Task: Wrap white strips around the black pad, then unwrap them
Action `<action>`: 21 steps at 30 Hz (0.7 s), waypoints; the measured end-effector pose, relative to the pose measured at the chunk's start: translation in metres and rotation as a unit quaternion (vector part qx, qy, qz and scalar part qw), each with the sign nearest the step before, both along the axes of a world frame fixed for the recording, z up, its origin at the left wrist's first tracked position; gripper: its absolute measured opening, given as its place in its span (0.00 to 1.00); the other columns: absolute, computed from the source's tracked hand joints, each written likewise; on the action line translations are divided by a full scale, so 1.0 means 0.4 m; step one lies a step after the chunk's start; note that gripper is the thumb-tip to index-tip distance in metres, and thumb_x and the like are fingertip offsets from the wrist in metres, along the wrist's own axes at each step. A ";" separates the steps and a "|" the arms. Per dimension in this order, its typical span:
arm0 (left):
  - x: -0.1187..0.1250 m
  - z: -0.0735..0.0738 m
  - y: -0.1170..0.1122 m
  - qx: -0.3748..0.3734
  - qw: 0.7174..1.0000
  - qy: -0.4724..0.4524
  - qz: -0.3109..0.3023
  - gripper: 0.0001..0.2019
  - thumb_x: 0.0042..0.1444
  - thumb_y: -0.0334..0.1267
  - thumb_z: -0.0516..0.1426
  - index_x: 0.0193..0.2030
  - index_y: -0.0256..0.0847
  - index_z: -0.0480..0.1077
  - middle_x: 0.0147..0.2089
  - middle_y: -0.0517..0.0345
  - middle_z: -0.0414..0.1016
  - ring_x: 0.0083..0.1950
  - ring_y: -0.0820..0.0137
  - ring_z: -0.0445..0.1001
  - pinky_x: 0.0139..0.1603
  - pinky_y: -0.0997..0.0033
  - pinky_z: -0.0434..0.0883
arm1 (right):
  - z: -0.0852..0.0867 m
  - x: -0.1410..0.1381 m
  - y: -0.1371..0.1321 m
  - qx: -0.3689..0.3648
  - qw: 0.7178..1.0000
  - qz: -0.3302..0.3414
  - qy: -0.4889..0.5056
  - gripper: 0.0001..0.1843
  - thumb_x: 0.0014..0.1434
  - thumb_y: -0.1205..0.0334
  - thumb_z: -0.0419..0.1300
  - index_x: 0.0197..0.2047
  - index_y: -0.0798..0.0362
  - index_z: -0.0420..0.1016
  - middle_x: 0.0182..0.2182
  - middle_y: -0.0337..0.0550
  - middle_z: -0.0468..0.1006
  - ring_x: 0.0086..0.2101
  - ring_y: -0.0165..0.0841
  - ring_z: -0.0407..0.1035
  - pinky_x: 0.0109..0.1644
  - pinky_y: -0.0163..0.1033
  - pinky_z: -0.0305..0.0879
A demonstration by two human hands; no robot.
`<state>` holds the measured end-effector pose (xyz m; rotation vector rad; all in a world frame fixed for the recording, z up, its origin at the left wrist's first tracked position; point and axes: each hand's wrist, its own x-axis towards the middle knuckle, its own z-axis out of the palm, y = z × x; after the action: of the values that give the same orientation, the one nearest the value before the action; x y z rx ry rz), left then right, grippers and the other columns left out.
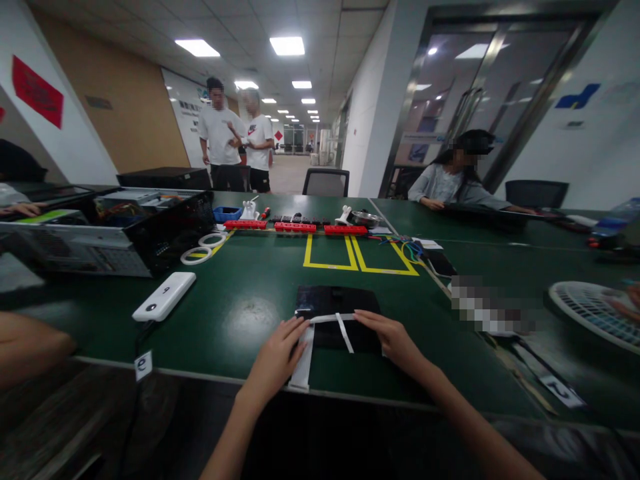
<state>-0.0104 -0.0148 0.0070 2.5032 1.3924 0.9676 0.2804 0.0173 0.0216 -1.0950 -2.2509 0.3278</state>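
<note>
- Fingers of L hand (pixel 275 357) are lying close together, thumb slightly apart, tips touching L end of narrow white flat strip (pixel 331 318); can't tell if they're pinching it.
- R hand (pixel 395 339) is reaching in from the other side, index tip touching the strip's R end; thumb's hidden, so can't tell if it's pinching.
- Strip is stretching btwn both hands, above black flat rectangular panel (pixel 320 300), which is lying on green worktop (pixel 240 280) nr its front edge.
- Short white tail (pixel 345 335) is crossing the strip & slanting down over the panel.
- Wider pale flat band (pixel 303 367) is running from L fingertips to the worktop's front edge, beside L thumb.
- Yellow tape outlines (pixel 330 267) are marking the worktop beyond the panel; red plastic blocks (pixel 295 227) are sitting in a row behind.
- Off L: white rounded-corner power bank (pixel 170 293) w/ black lead is lying nr open black-and-silver PC case (pixel 173 230); two white rings (pixel 195 256) are lying btwn case & tape.
- Off R: round white mesh basket (pixel 583 303) is resting well apart from R hand; co-worker in pale top (pixel 440 181) is sitting farther back.
- Two people in white T-shirts (pixel 220 137) are standing in bkgd.
</note>
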 end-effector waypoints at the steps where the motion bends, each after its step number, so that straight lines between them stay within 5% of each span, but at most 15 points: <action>1: 0.015 -0.003 -0.001 0.008 1.000 0.008 -0.013 0.19 0.63 0.36 0.49 0.61 0.45 0.61 0.61 0.52 0.67 0.62 0.65 0.63 0.62 0.55 0.61 | -0.004 -0.004 0.004 0.001 1.000 0.004 -0.006 0.37 0.47 0.81 0.43 0.57 0.47 0.68 0.56 0.42 0.69 0.54 0.31 0.63 0.60 0.45 0.59; 15: 0.091 0.003 0.006 0.035 0.989 0.141 -0.020 0.21 0.60 0.39 0.54 0.60 0.47 0.62 0.62 0.52 0.64 0.64 0.56 0.59 0.63 0.44 0.55 | 0.017 -0.001 0.015 -0.049 0.973 0.066 -0.215 0.40 0.51 0.83 0.41 0.61 0.41 0.61 0.61 0.42 0.61 0.62 0.36 0.48 0.62 0.63 0.41; 21: 0.097 -0.004 0.007 0.024 0.989 0.145 -0.017 0.19 0.62 0.34 0.51 0.60 0.48 0.63 0.62 0.53 0.65 0.64 0.57 0.58 0.63 0.43 0.54 | 0.015 0.023 0.011 -0.078 0.971 0.062 -0.218 0.46 0.47 0.85 0.41 0.63 0.37 0.56 0.63 0.40 0.57 0.64 0.36 0.43 0.61 0.67 0.39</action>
<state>0.0284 -0.0120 0.0054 2.7837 1.4076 0.6562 0.2897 0.0216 0.0278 -1.2004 -2.7294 0.3477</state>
